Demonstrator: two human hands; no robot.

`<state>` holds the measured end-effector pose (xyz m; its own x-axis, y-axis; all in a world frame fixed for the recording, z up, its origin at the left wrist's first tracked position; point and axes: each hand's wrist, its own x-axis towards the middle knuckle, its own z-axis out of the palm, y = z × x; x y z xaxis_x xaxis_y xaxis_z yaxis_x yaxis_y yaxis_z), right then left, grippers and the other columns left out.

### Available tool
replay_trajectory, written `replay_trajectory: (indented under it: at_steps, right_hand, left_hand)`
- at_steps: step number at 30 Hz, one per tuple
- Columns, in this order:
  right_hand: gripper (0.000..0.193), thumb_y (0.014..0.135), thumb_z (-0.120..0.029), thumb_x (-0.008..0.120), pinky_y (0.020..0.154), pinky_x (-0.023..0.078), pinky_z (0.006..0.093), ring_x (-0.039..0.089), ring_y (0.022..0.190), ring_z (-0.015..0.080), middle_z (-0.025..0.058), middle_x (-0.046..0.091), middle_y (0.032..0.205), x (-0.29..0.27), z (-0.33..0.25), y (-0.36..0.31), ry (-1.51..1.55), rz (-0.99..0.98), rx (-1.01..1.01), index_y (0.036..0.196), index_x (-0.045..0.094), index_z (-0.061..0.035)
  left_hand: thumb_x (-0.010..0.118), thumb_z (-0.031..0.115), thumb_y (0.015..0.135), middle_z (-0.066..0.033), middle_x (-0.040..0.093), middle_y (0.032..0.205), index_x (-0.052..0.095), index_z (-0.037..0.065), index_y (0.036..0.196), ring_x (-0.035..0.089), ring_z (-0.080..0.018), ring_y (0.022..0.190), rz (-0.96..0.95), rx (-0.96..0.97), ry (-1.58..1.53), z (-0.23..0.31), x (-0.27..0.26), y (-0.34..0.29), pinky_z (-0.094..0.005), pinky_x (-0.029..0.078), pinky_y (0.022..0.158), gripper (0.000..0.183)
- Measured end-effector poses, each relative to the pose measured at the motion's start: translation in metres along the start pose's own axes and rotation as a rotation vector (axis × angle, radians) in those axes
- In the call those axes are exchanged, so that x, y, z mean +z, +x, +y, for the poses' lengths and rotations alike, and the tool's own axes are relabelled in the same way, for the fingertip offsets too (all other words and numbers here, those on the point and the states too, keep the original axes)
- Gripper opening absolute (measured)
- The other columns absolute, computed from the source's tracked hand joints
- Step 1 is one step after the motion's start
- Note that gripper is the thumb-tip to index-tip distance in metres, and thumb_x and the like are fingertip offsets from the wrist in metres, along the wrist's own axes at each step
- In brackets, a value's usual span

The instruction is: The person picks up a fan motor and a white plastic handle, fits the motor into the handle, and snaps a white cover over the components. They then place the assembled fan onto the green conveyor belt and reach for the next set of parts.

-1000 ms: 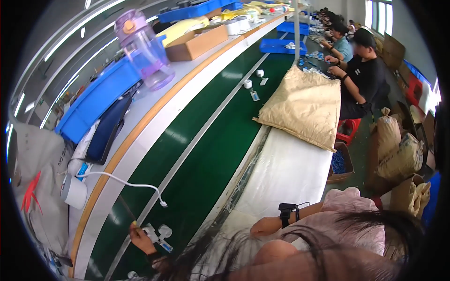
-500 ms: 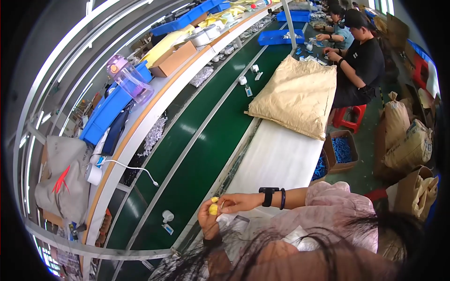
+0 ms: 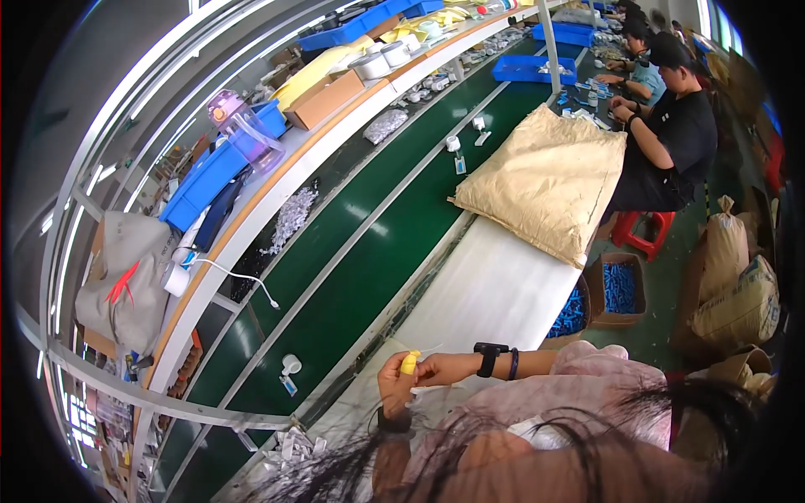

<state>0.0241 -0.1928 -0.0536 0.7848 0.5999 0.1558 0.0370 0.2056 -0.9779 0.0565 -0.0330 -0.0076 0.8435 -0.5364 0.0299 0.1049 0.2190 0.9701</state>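
Observation:
My left hand (image 3: 392, 382) is over the near end of the white work surface, its fingers bent and pressed together. Yellow covers (image 3: 409, 361), which look like finger cots, show at its fingertips. Close against them from the right, my right hand (image 3: 439, 369) has its fingers closed. A thin pale strand (image 3: 430, 348) sticks out beside the yellow tips; whatever else is between the fingers is too small to make out. Loose hair blurs the area below my hands.
A large tan paper sack (image 3: 545, 184) lies on the white surface (image 3: 470, 285) ahead. Left runs a green conveyor belt (image 3: 335, 285) carrying small white parts (image 3: 290, 365). A shelf edge (image 3: 243, 222) flanks it. A person in black (image 3: 671, 126) sits beyond the sack; boxes of blue pieces (image 3: 619, 289) stand right.
The view has shifted, so the scene sits a little differently. My hands have drawn closer together; the yellow fingertips, apart before, now meet, and a pale strand shows beside them.

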Motion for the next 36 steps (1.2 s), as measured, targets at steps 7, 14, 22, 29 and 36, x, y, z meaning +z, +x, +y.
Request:
replay_trajectory:
  at_steps: [7,14,22,29,36]
  right_hand:
    - [0.011,0.087,-0.012,0.060,0.072,0.047,0.0283,0.059,0.079,0.0157,0.0096,0.063,0.087,-0.015,-0.010,-0.020,-0.387,0.360,-0.220,0.091,0.062,-0.0022]
    - [0.016,0.080,-0.020,0.065,0.056,0.047,0.0364,0.060,0.061,0.0310,0.0120,0.062,0.066,-0.043,-0.023,-0.024,-0.731,0.412,-0.255,0.077,0.059,-0.0048]
    - [0.013,0.080,-0.012,0.066,0.057,0.049,0.0309,0.064,0.063,0.0241,0.0123,0.062,0.067,-0.040,-0.010,-0.011,-0.532,0.311,-0.069,0.077,0.059,-0.0021]
    - [0.014,0.084,-0.011,0.063,0.059,0.046,0.0275,0.056,0.061,0.0136,0.0081,0.060,0.068,-0.026,-0.001,0.008,-0.460,0.158,-0.055,0.081,0.056,0.0005]
    - [0.015,0.085,-0.013,0.063,0.058,0.044,0.0269,0.054,0.062,0.0121,0.0061,0.059,0.069,-0.004,0.012,0.037,-0.511,0.106,-0.046,0.082,0.055,-0.0003]
  left_hand:
    - [0.051,0.030,0.094,-0.0035,0.057,0.094,0.053,0.005,0.112,0.054,-0.0140,0.085,0.484,0.103,-0.363,-0.041,0.015,0.009,-0.0289,0.045,0.078,0.031]
    - [0.052,0.017,0.092,-0.0045,0.052,0.113,0.041,0.004,0.131,0.052,-0.0127,0.100,0.405,-0.063,0.149,-0.036,0.067,-0.019,-0.0231,0.042,0.079,0.043]
    - [0.057,0.020,0.092,-0.0064,0.058,0.107,0.046,0.001,0.125,0.057,-0.0137,0.094,0.516,-0.049,0.050,-0.091,0.046,-0.036,-0.0271,0.047,0.080,0.040]
    - [0.049,0.024,0.095,-0.0039,0.059,0.093,0.051,0.006,0.114,0.059,-0.0106,0.074,0.498,-0.195,-0.213,-0.079,0.038,-0.055,-0.0250,0.050,0.063,0.026]
    - [0.044,0.022,0.093,-0.0050,0.059,0.088,0.047,0.008,0.115,0.060,-0.0131,0.066,0.525,-0.242,-0.339,-0.056,0.014,-0.082,-0.0289,0.053,0.054,0.026]
